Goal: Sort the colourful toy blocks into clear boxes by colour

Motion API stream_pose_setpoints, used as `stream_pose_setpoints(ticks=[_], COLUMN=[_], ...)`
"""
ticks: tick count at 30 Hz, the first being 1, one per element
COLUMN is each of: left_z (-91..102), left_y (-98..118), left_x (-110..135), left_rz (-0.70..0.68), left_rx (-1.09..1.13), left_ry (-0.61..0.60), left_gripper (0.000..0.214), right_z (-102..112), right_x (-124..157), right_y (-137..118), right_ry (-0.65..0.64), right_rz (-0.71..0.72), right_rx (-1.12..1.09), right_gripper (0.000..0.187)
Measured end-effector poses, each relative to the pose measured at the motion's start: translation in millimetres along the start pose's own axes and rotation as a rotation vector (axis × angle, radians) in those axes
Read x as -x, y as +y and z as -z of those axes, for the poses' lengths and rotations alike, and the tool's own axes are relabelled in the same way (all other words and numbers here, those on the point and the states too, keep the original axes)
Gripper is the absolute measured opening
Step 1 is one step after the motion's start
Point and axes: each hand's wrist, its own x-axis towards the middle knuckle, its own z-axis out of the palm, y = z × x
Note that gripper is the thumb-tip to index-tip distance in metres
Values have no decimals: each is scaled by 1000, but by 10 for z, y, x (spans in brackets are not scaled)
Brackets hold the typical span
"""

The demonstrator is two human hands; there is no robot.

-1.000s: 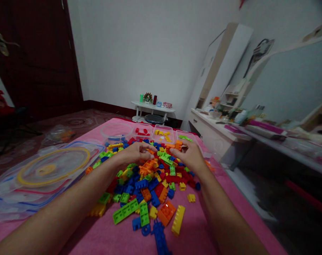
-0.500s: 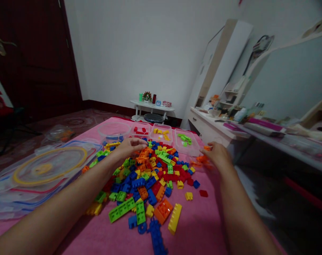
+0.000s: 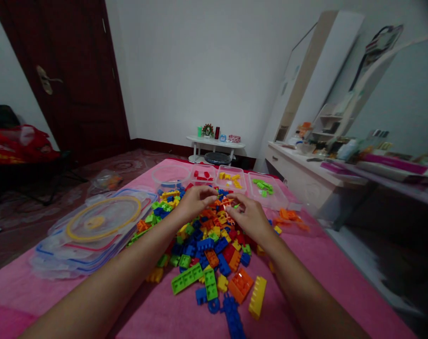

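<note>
A heap of coloured plastic building bricks [image 3: 210, 245] lies on a pink cloth [image 3: 157, 310]. My left hand [image 3: 194, 201] and my right hand [image 3: 247, 217] meet over the far side of the heap. Both have their fingers pinched at a small orange brick [image 3: 225, 203] between them. Behind the heap stand clear tubs: one round tub [image 3: 169, 175], one with red bricks [image 3: 203, 175], one with yellow bricks [image 3: 231, 179], one with green bricks [image 3: 265, 187]. Orange bricks [image 3: 288, 217] lie in a clear tub to the right.
A stack of clear lids [image 3: 94, 228] with coloured rims lies at the left. A low white table [image 3: 214, 143] stands by the far wall. A dark door [image 3: 76, 80] is at the left, a white dresser [image 3: 299, 174] at the right.
My right hand has come back from the orange tub at the right to the middle of the heap, meeting my left hand. The camera has turned slightly to the left.
</note>
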Motion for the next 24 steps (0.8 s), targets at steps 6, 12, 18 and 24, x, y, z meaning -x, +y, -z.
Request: stream_pose_setpoints(ticks=[6, 12, 18, 24], left_z=[229, 141, 11, -120], left_y=[-223, -145, 83, 86], left_x=[3, -16, 33, 73], left_rz=[-92, 17, 223, 255], left_rx=[-652, -406, 256, 327], left_ry=[-202, -192, -238, -232], left_gripper=[20, 18, 40, 47], right_z=[133, 102, 112, 73], right_x=[-95, -42, 18, -10], right_y=[208, 85, -88, -32], right_ry=[67, -64, -229, -89], right_rz=[-88, -134, -93, -76], right_rx=[46, -224, -447, -401], right_gripper=[39, 46, 58, 37])
